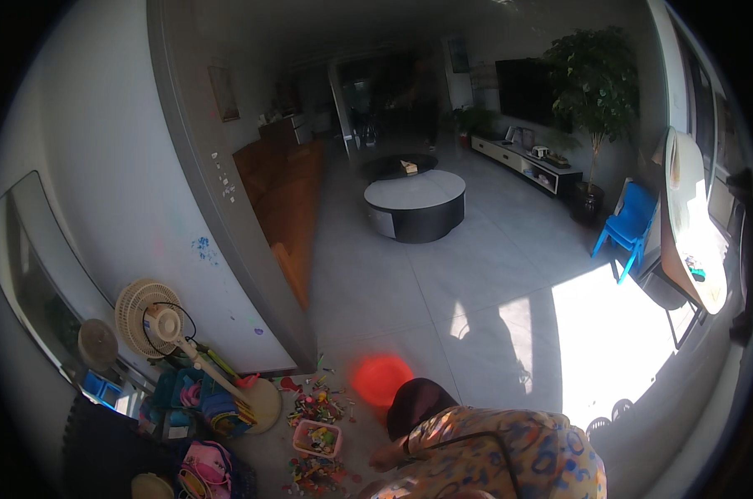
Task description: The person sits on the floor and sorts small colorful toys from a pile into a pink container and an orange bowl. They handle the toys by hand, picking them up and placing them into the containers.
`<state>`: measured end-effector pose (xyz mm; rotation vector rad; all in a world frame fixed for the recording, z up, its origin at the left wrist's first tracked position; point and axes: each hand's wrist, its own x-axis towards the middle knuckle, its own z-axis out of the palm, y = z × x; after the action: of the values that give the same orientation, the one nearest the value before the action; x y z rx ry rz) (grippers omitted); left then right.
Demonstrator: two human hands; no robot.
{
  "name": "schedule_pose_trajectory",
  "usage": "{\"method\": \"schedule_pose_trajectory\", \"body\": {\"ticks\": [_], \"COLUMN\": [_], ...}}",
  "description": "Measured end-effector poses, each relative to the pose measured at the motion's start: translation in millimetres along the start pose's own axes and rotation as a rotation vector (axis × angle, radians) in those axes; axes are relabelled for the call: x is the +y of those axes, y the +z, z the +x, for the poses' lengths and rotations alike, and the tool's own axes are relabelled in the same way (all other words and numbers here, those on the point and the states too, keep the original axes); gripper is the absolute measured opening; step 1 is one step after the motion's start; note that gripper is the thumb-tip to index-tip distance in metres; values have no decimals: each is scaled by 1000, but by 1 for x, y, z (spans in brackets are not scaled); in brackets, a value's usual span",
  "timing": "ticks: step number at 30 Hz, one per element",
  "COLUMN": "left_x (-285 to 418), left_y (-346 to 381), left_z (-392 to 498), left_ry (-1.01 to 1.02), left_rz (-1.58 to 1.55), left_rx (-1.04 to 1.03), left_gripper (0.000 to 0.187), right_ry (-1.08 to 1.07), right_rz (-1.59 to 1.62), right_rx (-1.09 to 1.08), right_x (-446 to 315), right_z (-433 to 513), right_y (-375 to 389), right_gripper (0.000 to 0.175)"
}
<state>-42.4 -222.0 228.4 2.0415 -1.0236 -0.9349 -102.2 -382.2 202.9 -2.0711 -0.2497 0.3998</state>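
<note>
Neither of my hands can be made out. At the bottom, a person in a patterned shirt bends low over the floor, with a dark, rounded head and a dark strap across the shirt. This person's hand is near the toys; what it touches is unclear. A pink plastic basket holds small colourful pieces. Loose small toys lie in a pile behind it, and more toys are scattered in front of it. A bright red round tub, blurred, stands beyond the person's head.
A beige pedestal fan stands left, beside teal bins and a pink bag. A wall corner rises behind the toys. Farther off are a brown sofa, a round coffee table and a blue plastic chair.
</note>
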Motion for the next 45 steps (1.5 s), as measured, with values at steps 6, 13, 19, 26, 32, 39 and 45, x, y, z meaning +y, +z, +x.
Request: {"method": "schedule_pose_trajectory", "body": {"ticks": [6, 13, 19, 26, 32, 39, 45], "left_x": [53, 67, 82, 85, 81, 78, 75], "left_y": [-5, 0, 10, 8, 3, -4, -6], "left_z": [3, 2, -3, -12, -14, -12, -13], "left_ry": [-18, -47, -46, -72, -93, -114, -133], "left_rz": [-56, -76, -74, -107, -137, -172, -206], "left_rx": [3, 11, 8, 20, 19, 10, 12], "left_gripper": [17, 17, 18, 19, 20, 22, 23], "right_ry": [124, 117, 106, 119, 116, 97, 12], "right_rz": [363, 449, 509, 573, 604, 658, 722], "right_rx": [54, 103, 126, 131, 144, 168, 155], "right_x": [24, 38, 41, 45, 47, 59, 74], "right_z": [-39, -61, -76, -69, -62, -65, -54], "right_y": [-12, -12, -7, -5, -2, 3, 13], "right_gripper": [18, 17, 16, 15, 14, 13, 12]}}
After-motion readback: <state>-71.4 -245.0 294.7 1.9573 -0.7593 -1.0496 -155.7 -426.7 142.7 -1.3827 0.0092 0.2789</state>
